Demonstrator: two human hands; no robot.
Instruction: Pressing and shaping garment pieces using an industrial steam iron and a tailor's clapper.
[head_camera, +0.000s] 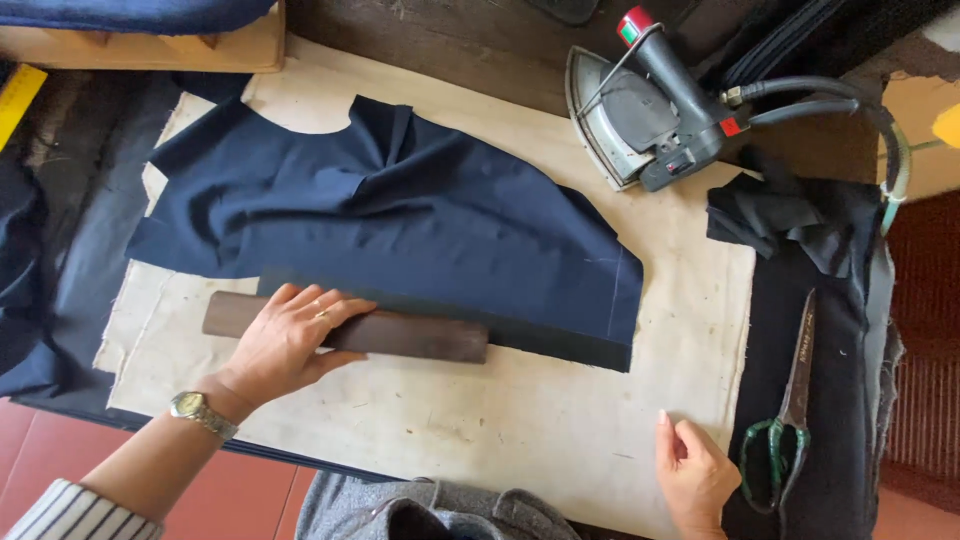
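Wooden block (400, 335) partly hidden under left hand (285, 345), fingers spread flat; right hand (695, 475) fingers curled, cut off.

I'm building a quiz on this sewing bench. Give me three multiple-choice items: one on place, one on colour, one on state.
1. Where are the scissors?
A. by the right hand
B. on the iron
C. under the wooden block

2. What colour is the cut cloth?
A. red
B. dark navy
C. yellow

3. What is the left hand doing?
A. lifting the iron
B. pressing flat on the wooden block
C. holding scissors

Answers: A, they lie on dark fabric beside the right hand; B, the cloth is navy; B, the palm lies on the wooden block, while the iron stands untouched.
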